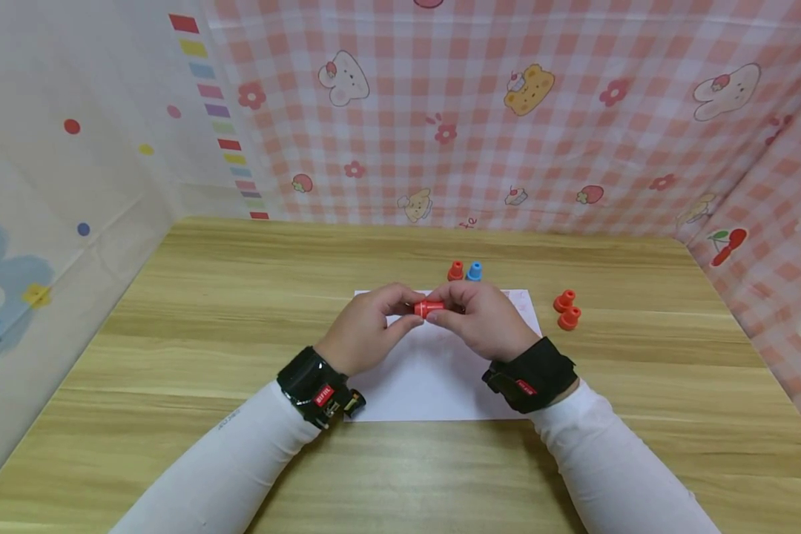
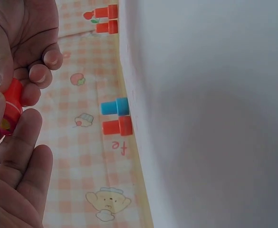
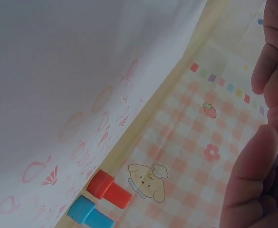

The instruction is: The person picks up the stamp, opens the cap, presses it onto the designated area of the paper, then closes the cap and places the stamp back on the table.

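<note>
A small red toy stamp (image 1: 429,308) is held level above the white paper (image 1: 434,378), between my two hands. My left hand (image 1: 367,326) pinches its wider end, while my right hand (image 1: 490,319) pinches the narrower end. The left wrist view shows the red stamp (image 2: 14,105) with a pale ring round it and a yellowish mark on its wide end. In the right wrist view only a red sliver of it shows. Pink and red printed shapes (image 3: 103,135) mark part of the paper, mostly hidden by my right hand in the head view.
Behind the paper stand a red stamp (image 1: 456,271) and a blue stamp (image 1: 475,271), side by side. Two more red stamps (image 1: 564,300) stand right of the paper. The wooden table (image 1: 207,297) meets a checked pink cloth (image 1: 400,133) at the back.
</note>
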A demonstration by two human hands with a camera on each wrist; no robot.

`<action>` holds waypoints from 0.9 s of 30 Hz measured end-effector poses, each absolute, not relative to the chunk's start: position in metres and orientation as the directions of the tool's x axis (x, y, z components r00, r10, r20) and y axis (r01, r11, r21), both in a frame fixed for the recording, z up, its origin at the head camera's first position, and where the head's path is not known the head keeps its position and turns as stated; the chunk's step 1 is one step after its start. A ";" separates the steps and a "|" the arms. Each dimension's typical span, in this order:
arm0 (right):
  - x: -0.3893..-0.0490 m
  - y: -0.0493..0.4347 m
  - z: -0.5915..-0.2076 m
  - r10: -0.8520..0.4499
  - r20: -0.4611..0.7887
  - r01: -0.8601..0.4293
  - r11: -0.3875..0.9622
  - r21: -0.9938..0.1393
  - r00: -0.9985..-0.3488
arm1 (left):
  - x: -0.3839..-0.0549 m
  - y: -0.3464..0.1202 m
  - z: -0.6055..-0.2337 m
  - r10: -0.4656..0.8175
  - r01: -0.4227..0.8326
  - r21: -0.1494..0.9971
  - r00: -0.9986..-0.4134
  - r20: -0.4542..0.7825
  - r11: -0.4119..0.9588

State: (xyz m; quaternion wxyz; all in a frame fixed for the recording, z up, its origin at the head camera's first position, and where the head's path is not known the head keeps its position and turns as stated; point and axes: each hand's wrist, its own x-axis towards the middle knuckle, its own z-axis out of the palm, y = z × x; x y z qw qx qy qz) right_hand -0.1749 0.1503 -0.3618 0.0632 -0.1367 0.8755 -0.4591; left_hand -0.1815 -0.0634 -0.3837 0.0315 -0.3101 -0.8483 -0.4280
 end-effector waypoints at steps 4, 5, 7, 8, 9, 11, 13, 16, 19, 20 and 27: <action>-0.175 0.150 -0.361 -0.300 0.011 -0.179 0.539 -0.823 -0.954 | -0.182 -0.063 -0.384 0.499 0.547 0.709 -0.809 0.311 0.445; -0.174 0.150 -0.361 -0.300 0.008 -0.176 0.539 -0.824 -0.954 | -0.182 -0.063 -0.384 0.499 0.543 0.710 -0.811 0.306 0.447; -0.174 0.150 -0.360 -0.301 0.005 -0.174 0.540 -0.824 -0.954 | -0.182 -0.063 -0.384 0.499 0.535 0.714 -0.815 0.295 0.451; -0.173 0.150 -0.360 -0.302 0.004 -0.174 0.540 -0.824 -0.953 | -0.182 -0.064 -0.384 0.500 0.532 0.715 -0.816 0.290 0.453; -0.173 0.150 -0.360 -0.303 0.004 -0.175 0.539 -0.824 -0.953 | -0.182 -0.064 -0.384 0.502 0.530 0.716 -0.816 0.286 0.454; -0.173 0.150 -0.360 -0.308 0.004 -0.178 0.538 -0.824 -0.951 | -0.181 -0.064 -0.384 0.507 0.529 0.717 -0.815 0.281 0.453; -0.173 0.150 -0.359 -0.316 0.009 -0.187 0.536 -0.823 -0.949 | -0.181 -0.064 -0.384 0.512 0.530 0.719 -0.813 0.278 0.450; -0.173 0.150 -0.359 -0.332 0.020 -0.204 0.531 -0.823 -0.943 | -0.181 -0.065 -0.383 0.518 0.529 0.722 -0.810 0.274 0.447; -0.173 0.151 -0.359 -0.343 0.028 -0.218 0.529 -0.820 -0.939 | -0.181 -0.065 -0.382 0.523 0.525 0.728 -0.810 0.267 0.441; -0.173 0.151 -0.359 -0.346 0.029 -0.220 0.528 -0.820 -0.938 | -0.181 -0.066 -0.382 0.523 0.522 0.730 -0.811 0.263 0.442; -0.173 0.151 -0.360 -0.356 0.027 -0.224 0.525 -0.821 -0.934 | -0.181 -0.066 -0.381 0.530 0.505 0.748 -0.813 0.243 0.431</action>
